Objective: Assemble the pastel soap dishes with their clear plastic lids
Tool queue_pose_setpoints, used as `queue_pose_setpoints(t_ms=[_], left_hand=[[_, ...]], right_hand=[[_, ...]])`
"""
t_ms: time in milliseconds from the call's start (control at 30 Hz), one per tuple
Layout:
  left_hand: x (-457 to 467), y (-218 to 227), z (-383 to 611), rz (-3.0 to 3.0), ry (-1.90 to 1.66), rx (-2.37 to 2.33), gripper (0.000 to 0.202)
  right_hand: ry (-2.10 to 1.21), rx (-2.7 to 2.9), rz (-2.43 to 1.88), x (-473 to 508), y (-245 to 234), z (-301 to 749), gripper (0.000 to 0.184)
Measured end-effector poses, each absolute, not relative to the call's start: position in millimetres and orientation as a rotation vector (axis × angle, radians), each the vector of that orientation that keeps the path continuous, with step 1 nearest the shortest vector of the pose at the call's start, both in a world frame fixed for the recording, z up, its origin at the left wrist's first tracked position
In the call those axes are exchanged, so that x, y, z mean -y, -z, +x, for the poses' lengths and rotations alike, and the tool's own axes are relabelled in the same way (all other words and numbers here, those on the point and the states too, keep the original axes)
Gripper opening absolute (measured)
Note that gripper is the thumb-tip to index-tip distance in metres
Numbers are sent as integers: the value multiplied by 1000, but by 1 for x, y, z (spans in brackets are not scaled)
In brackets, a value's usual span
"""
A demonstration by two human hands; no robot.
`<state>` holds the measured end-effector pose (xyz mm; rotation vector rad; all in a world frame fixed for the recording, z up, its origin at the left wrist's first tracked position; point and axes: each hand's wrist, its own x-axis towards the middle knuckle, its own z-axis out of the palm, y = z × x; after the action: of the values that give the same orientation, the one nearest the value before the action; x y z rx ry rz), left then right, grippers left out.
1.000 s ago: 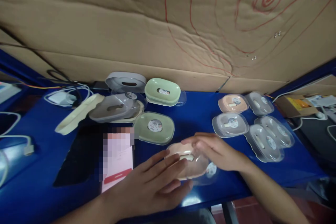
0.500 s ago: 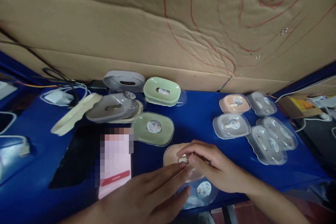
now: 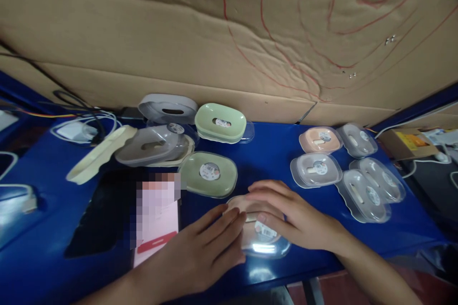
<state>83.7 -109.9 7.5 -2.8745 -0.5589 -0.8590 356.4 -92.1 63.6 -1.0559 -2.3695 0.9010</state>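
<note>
A peach soap dish (image 3: pixel 250 236) with a clear lid (image 3: pixel 266 244) on top lies near the front edge of the blue table (image 3: pixel 272 152). My right hand (image 3: pixel 291 217) is laid over the lid, its fingers curled down on it. My left hand (image 3: pixel 205 248) presses against the dish's left side with fingers stretched out together. A round sticker shows through the lid under my right fingers.
A green dish (image 3: pixel 209 174) lies just behind. Grey, cream and green dishes (image 3: pixel 168 128) crowd the back left. Several lidded dishes (image 3: pixel 352 171) sit at the right. A phone (image 3: pixel 155 217) lies left of my hands on a dark mat. Cables (image 3: pixel 78 126) and a cardboard wall (image 3: pixel 229 33) stand behind.
The clear lid, which lay in front of the peach dish, is now on top of it. My right hand moved over the lid; my left hand shifted to the dish's left side.
</note>
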Motion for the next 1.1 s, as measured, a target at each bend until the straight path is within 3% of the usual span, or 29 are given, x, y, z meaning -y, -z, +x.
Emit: queue_pose_setpoints(t_ms=[67,300,633,933,1100], left_hand=[[111,-6,85,-2866,891,563,22],[108,-1,83,-2910,911,614,11],[104,-1,82,-2980,784,616,21],[103,-10,79,-3007,679,630,25],[98,-9,79,-2993,661,611,30]], right_hand=[[-801,2511,-1014,94,-67,359,41],[-600,2800,-1022,107,-65,371,84],[-271,2710,-839,109,-30,381,51],[-157,2757,-762,101,-12,385,75],[12,2797,-809,100,-12,385,78]])
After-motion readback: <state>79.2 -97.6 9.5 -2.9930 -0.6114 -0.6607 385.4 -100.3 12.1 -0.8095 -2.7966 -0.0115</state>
